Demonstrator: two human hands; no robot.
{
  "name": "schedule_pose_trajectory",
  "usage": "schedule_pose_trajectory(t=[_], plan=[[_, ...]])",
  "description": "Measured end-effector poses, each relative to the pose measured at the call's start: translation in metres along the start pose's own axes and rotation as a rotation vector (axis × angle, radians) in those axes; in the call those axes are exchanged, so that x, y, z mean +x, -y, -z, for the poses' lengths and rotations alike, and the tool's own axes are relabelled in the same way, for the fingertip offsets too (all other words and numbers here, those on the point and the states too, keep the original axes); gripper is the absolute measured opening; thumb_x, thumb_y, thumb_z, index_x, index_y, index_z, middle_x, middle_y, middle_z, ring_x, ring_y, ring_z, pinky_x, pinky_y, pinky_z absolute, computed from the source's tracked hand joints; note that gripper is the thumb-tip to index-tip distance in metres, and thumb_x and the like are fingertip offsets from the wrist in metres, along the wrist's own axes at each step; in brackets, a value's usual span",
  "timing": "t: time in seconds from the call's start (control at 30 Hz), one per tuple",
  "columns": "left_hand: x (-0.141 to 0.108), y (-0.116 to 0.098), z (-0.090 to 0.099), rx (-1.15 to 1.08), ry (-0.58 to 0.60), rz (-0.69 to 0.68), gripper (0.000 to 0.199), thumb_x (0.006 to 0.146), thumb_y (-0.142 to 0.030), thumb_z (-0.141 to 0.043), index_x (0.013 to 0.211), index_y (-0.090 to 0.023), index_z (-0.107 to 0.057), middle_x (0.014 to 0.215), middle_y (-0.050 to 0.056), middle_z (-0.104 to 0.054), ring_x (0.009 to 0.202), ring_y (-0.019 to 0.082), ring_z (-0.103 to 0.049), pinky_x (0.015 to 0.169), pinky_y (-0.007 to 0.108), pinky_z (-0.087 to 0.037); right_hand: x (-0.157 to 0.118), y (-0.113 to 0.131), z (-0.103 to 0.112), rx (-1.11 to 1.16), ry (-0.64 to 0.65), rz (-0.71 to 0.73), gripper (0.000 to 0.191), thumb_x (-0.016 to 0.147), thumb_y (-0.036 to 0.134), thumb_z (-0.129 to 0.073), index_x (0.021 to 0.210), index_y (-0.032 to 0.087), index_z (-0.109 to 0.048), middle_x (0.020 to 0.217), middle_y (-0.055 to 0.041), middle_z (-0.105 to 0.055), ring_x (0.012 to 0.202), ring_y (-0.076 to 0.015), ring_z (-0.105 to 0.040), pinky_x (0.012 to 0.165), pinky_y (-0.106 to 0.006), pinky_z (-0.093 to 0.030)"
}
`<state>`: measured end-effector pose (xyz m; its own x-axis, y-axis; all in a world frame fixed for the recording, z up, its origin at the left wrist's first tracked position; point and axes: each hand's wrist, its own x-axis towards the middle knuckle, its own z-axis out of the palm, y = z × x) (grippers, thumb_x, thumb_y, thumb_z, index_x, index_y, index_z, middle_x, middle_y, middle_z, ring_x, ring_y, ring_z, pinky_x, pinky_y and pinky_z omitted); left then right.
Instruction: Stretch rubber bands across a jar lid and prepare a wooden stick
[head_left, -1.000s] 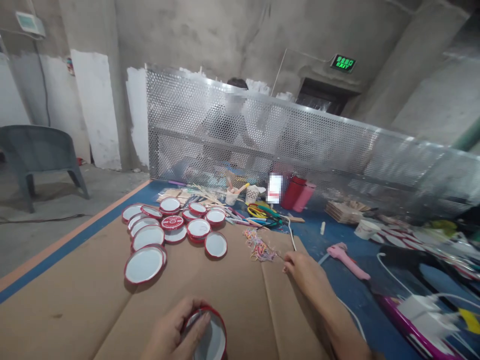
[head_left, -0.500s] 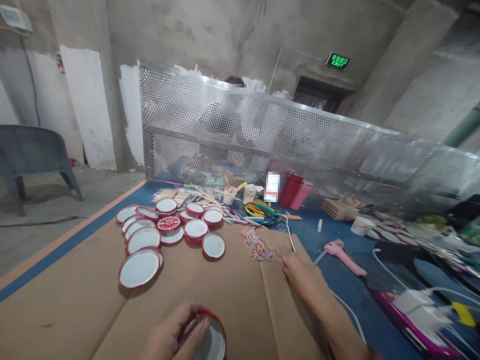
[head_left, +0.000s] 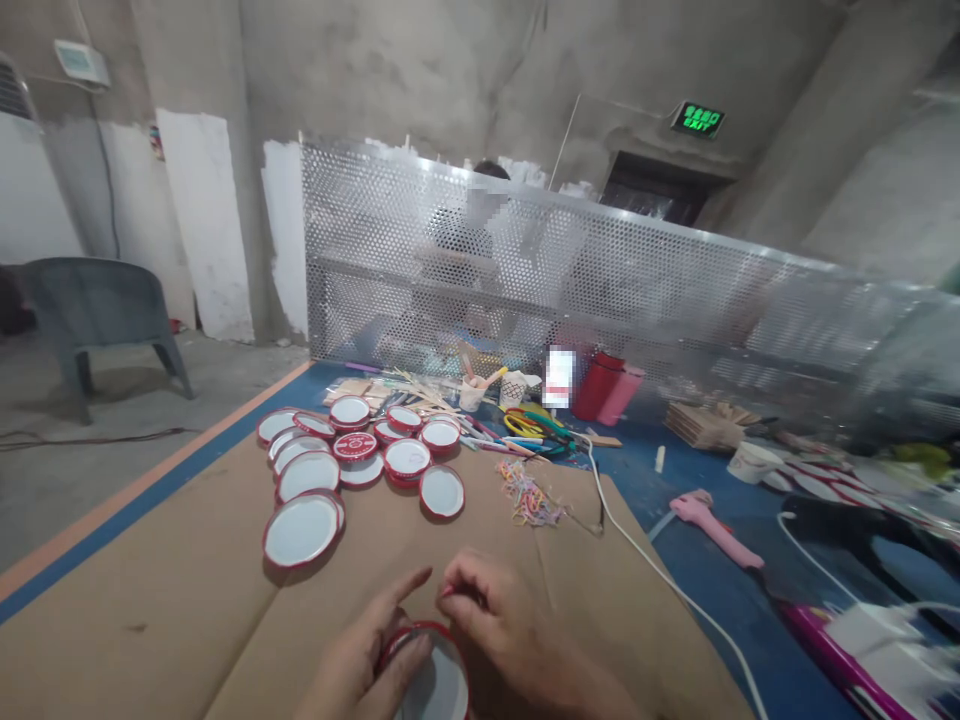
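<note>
My left hand (head_left: 371, 650) grips a red-rimmed jar lid (head_left: 442, 680) with its pale inner side facing up, at the bottom of the view. The thumb lies across the rim and the index finger points away from it. Right beside the lid is my right hand (head_left: 499, 620), thumb and index finger closed in a pinch. A small reddish spot shows at those fingertips; what it is I cannot make out. Several more jar lids (head_left: 300, 530) lie in an overlapping group ahead on the cardboard (head_left: 375, 590). A small tangle of multicoloured strands (head_left: 529, 495) rests to their right.
A pink glue gun (head_left: 716, 528) lies on the blue table at right, near a white cable (head_left: 667, 580) and a purple power strip (head_left: 847, 665). Pliers (head_left: 547, 425), paper cups (head_left: 472, 393) and sticks stand or lie farther back. A perforated metal screen (head_left: 675, 290) separates me from another person.
My right hand has come from beside the strand tangle, leftward and nearer, to the lid in my left hand. My left index finger has stretched out. The whole view has shifted slightly.
</note>
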<state>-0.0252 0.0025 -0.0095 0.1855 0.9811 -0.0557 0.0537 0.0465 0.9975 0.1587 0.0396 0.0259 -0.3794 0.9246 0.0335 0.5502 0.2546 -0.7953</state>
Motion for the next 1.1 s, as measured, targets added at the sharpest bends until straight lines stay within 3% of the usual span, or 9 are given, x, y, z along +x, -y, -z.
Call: schedule_pose_trajectory(t=[0.07, 0.17, 0.33, 0.63, 0.73, 0.9, 1.0, 1.1], plan=[[0.001, 0.0, 0.0, 0.009, 0.03, -0.034, 0.048, 0.081, -0.044, -0.062, 0.123, -0.021, -0.064, 0.09, 0.004, -0.075, 0.087, 0.021, -0.068, 0.081, 0.025, -0.052, -0.002, 0.011, -0.009, 0.077, 0.057, 0.002, 0.011, 0.08, 0.023, -0.052, 0.076, 0.018, -0.061, 0.078, 0.0004, -0.062, 0.075, -0.0139, -0.055, 0.068, -0.023, -0.038], [0.002, -0.004, -0.001, 0.012, 0.065, -0.057, 0.031, 0.08, -0.038, -0.062, 0.104, -0.021, -0.073, 0.099, 0.006, -0.075, 0.094, 0.022, -0.067, 0.085, 0.026, -0.049, -0.006, 0.011, -0.01, 0.152, 0.063, -0.03, 0.013, 0.078, 0.027, -0.054, 0.074, 0.018, -0.063, 0.074, -0.0001, -0.062, 0.072, -0.0146, -0.054, 0.066, -0.024, -0.038], [-0.001, -0.008, -0.001, 0.129, 0.006, -0.015, 0.017, 0.08, -0.031, -0.059, 0.077, -0.018, -0.069, 0.07, 0.001, -0.066, 0.069, 0.016, -0.058, 0.065, 0.023, -0.043, -0.01, -0.004, -0.01, 0.276, 0.056, -0.16, 0.016, 0.073, 0.033, -0.06, 0.068, 0.017, -0.06, 0.061, 0.0017, -0.055, 0.059, -0.0122, -0.048, 0.055, -0.023, -0.034], [0.001, -0.012, -0.003, 0.154, 0.123, -0.019, 0.012, 0.079, -0.03, -0.056, 0.076, -0.018, -0.055, 0.064, -0.005, -0.045, 0.061, 0.012, -0.039, 0.058, 0.022, -0.029, -0.004, -0.002, -0.018, 0.972, 0.015, -0.21, 0.039, 0.074, 0.053, -0.069, 0.077, 0.02, -0.049, 0.056, 0.0066, -0.046, 0.043, -0.0062, -0.034, 0.045, -0.02, -0.025], [0.003, -0.006, -0.005, 0.063, 0.185, -0.002, 0.016, 0.077, -0.033, -0.058, 0.078, -0.02, -0.05, 0.063, -0.006, -0.04, 0.059, 0.012, -0.034, 0.056, 0.023, -0.026, -0.007, 0.005, -0.016, 0.9, -0.038, -0.2, 0.041, 0.074, 0.054, -0.071, 0.077, 0.02, -0.049, 0.059, 0.0073, -0.042, 0.047, -0.006, -0.03, 0.047, -0.019, -0.023], [0.004, -0.001, -0.006, -0.001, 0.199, -0.008, 0.025, 0.078, -0.04, -0.062, 0.077, -0.02, -0.047, 0.064, -0.007, -0.039, 0.059, 0.011, -0.034, 0.056, 0.022, -0.027, -0.012, 0.005, -0.015, 0.558, -0.041, -0.065, 0.041, 0.082, 0.059, -0.06, 0.077, 0.018, -0.054, 0.07, 0.0017, -0.05, 0.066, -0.0125, -0.045, 0.061, -0.022, -0.035], [0.004, 0.0, -0.006, -0.058, 0.157, 0.022, 0.032, 0.08, -0.049, -0.062, 0.079, -0.02, -0.049, 0.062, -0.007, -0.038, 0.059, 0.012, -0.037, 0.056, 0.022, -0.029, -0.013, -0.001, -0.012, 0.478, -0.049, -0.053, 0.042, 0.085, 0.06, -0.056, 0.078, 0.019, -0.054, 0.07, 0.0022, -0.048, 0.067, -0.0129, -0.045, 0.063, -0.023, -0.036], [0.003, 0.002, -0.006, -0.152, 0.049, 0.046, 0.042, 0.078, -0.059, -0.062, 0.078, -0.02, -0.049, 0.061, -0.007, -0.038, 0.057, 0.011, -0.037, 0.054, 0.022, -0.03, -0.015, -0.005, -0.009, 0.402, 0.021, -0.04, 0.042, 0.087, 0.06, -0.052, 0.079, 0.019, -0.056, 0.067, 0.0024, -0.047, 0.064, -0.0128, -0.045, 0.058, -0.023, -0.034]])
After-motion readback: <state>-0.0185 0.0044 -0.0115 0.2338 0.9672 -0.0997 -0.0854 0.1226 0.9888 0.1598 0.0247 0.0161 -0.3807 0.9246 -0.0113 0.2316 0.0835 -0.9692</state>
